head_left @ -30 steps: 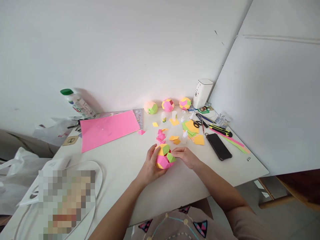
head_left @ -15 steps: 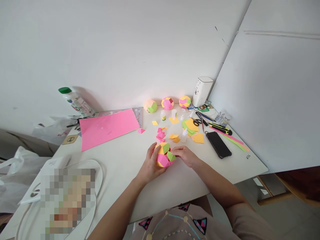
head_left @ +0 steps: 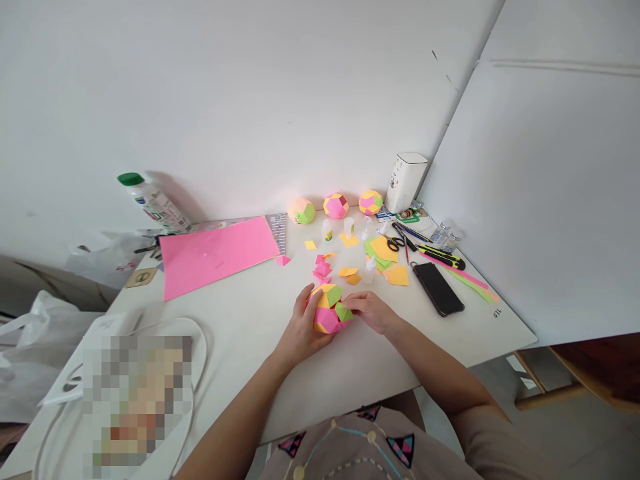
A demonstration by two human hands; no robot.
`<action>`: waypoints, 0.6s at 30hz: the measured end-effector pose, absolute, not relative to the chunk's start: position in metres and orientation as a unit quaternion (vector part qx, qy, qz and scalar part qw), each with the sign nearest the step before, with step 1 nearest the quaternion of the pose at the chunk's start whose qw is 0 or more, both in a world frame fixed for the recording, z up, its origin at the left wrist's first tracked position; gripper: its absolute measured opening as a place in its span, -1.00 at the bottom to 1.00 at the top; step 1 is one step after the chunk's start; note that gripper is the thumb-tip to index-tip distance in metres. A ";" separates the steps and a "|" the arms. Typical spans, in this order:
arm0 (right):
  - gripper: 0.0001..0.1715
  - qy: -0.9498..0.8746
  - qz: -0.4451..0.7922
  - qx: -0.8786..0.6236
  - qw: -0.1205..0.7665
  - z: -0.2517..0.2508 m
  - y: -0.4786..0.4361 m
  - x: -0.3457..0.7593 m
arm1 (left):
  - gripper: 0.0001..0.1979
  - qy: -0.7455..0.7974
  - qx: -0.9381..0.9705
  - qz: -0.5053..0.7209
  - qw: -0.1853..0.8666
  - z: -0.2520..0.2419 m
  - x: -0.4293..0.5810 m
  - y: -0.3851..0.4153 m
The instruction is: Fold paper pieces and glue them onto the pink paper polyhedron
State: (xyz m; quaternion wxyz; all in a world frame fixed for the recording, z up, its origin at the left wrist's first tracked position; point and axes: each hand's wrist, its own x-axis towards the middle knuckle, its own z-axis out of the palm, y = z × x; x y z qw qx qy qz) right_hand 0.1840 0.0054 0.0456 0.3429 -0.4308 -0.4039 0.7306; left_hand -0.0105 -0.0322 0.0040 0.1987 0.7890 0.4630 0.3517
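A paper ball (head_left: pixel 329 309) of pink, yellow and green folded pieces rests low over the white table (head_left: pixel 250 320). My left hand (head_left: pixel 300 330) cups it from the left and below, fingers curled round it. My right hand (head_left: pixel 370 311) presses its fingertips on the ball's right side at a green piece. Loose pink folded pieces (head_left: pixel 321 269) and orange ones (head_left: pixel 349 274) lie just beyond the ball.
Three finished paper balls (head_left: pixel 335 205) stand by the wall with a white box (head_left: pixel 406 182). A pink sheet (head_left: pixel 216 255), a bottle (head_left: pixel 150 200), glue bottles (head_left: pixel 370 270), scissors (head_left: pixel 394 242), a cutter (head_left: pixel 443 257), a phone (head_left: pixel 437 288) and coloured squares (head_left: pixel 384 252) lie around. Bags sit at left.
The hands and ball hold almost the same place; the ball has turned slightly between the fingers. The view has shifted a little.
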 end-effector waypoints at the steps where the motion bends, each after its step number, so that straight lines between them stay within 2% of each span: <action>1: -0.84 -0.403 0.731 -0.431 0.343 0.045 0.006 0.184 | -0.08 0.465 0.789 0.349 0.200 0.004 -0.010 -0.032; 18: -0.85 -0.435 0.721 -0.412 0.349 0.044 0.006 0.186 | -0.06 0.470 0.780 0.352 0.215 0.003 -0.009 -0.032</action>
